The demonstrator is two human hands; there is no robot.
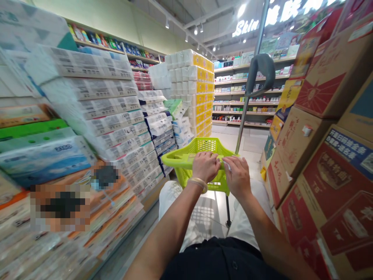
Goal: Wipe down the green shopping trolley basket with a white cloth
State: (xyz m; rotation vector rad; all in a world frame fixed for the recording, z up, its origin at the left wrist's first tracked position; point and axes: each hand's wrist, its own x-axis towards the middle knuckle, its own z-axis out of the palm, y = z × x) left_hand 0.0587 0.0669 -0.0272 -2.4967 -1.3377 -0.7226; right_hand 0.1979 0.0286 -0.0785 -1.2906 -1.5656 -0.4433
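A yellow-green plastic shopping basket (180, 165) with holes in its walls stands in front of my knees. My left hand (204, 167), with a pale bangle (199, 182) at the wrist, is closed over the basket's near handle bar. Just right of it, my right hand (238, 175) has its fingers bent over the right end of the same bar. A small whitish bit shows by my right thumb; I cannot make out what it is. Rising behind the basket's right side is a metal pole (243, 122) with a grey loop handle (260, 74).
Stacked tissue packs (116, 116) line the left side, with white and yellow paper packs (201, 93) farther on. Printed cartons (314, 136) rise close on the right. Shelves of small goods (241, 93) stand at the back, beyond the tiled floor (225, 136).
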